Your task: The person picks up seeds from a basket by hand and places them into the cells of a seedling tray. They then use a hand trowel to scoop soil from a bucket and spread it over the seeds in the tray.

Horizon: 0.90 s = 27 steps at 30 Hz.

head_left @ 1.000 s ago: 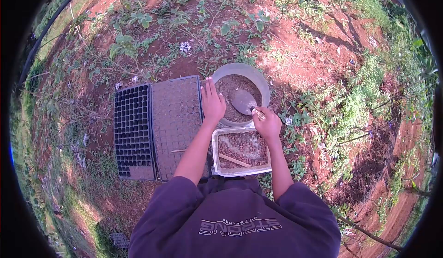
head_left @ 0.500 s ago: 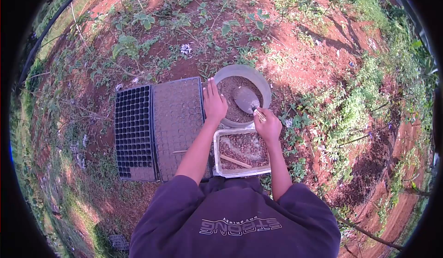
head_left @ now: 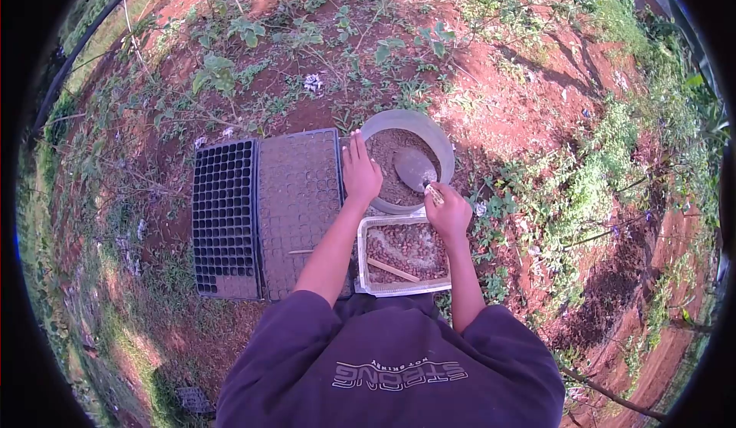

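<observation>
My right hand [head_left: 449,211] is closed round the handle of a trowel [head_left: 415,168]. Its broad blade rests on the brown soil [head_left: 389,149] inside a round, pale basin [head_left: 441,138]. With fingers stretched out, my left hand [head_left: 360,171] lies at the basin's left rim, beside a seedling tray [head_left: 299,190] covered with soil. Just below the basin, a rectangular plastic tub [head_left: 363,253] contains many small reddish-brown pieces, some dusted white, and a flat wooden stick [head_left: 392,269].
To the left stands another black seedling tray [head_left: 224,213], its cells mostly unfilled, with soil at the bottom end. A thin stick [head_left: 301,252] lies on the soil-covered tray. Weeds [head_left: 218,75] and reddish ground surround everything. A branch [head_left: 613,391] lies at lower right.
The whole view has shifted slightly. The trowel stays in my right hand with its blade in the basin, and my left hand keeps its place at the rim.
</observation>
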Each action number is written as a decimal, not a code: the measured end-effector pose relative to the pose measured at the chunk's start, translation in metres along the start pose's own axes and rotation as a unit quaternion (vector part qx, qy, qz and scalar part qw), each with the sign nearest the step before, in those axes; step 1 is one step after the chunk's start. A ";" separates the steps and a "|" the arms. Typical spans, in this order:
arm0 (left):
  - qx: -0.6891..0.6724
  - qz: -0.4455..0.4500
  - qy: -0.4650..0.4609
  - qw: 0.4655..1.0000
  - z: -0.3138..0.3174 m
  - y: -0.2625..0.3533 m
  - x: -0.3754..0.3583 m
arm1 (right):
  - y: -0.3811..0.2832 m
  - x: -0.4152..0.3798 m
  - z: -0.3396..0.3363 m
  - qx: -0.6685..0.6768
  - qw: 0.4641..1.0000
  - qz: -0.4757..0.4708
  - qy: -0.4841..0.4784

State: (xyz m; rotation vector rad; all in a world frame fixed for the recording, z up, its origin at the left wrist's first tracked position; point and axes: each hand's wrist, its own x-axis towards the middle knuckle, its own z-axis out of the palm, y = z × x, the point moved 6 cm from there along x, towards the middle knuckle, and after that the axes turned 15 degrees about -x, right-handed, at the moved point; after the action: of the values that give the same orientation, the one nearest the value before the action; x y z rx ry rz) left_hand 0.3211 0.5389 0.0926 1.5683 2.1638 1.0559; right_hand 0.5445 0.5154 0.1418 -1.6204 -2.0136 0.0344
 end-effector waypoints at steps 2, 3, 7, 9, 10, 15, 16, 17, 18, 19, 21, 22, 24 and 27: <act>-0.005 0.002 -0.002 1.000 0.001 0.000 -0.001 | -0.003 0.004 -0.004 -0.011 1.000 -0.003 -0.002; -0.005 0.001 -0.003 1.000 0.002 -0.002 -0.001 | -0.004 0.008 -0.002 -0.032 0.998 0.013 -0.045; -0.004 0.030 0.022 0.999 0.001 0.000 0.001 | -0.002 0.014 0.013 -0.046 0.989 0.074 -0.120; -0.005 0.024 0.020 0.999 0.001 0.000 0.000 | 0.005 0.011 0.021 -0.036 0.991 0.086 -0.101; -0.004 0.029 0.021 0.999 0.001 0.001 0.001 | 0.009 0.012 0.024 -0.025 0.992 0.096 -0.080; 0.000 0.009 0.007 1.000 0.002 -0.001 -0.001 | 0.009 0.005 0.009 -0.003 0.994 0.095 -0.060; 0.002 0.017 0.015 1.000 0.002 -0.001 -0.001 | 0.011 0.004 0.007 0.009 0.994 0.095 -0.057; 0.004 0.026 0.023 0.999 0.002 0.000 0.000 | 0.012 0.004 0.004 0.009 0.994 0.095 -0.056; 0.004 0.026 0.022 0.999 0.002 -0.001 0.000 | 0.017 0.002 0.005 0.027 0.989 0.129 -0.073; 0.005 0.025 0.023 0.999 0.003 -0.001 0.000 | 0.021 0.000 0.006 0.046 0.981 0.162 -0.091; 0.007 0.024 0.023 0.999 0.002 -0.001 0.000 | 0.030 -0.004 0.011 0.077 0.976 0.185 -0.092; 0.008 0.021 0.021 1.000 0.003 -0.001 0.000 | 0.035 -0.007 0.014 0.107 0.968 0.206 -0.093; 0.008 0.018 0.018 1.000 0.003 -0.001 -0.001 | 0.032 -0.007 0.008 0.106 0.968 0.206 -0.094; -0.003 0.025 0.023 0.999 0.000 0.002 0.000 | 0.029 -0.008 0.003 0.106 0.971 0.195 -0.090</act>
State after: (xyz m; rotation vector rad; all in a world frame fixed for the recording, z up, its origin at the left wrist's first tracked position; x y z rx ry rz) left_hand 0.3226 0.5388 0.0942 1.6174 2.1599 1.1240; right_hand 0.5698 0.5171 0.1263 -1.8990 -1.7140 0.5396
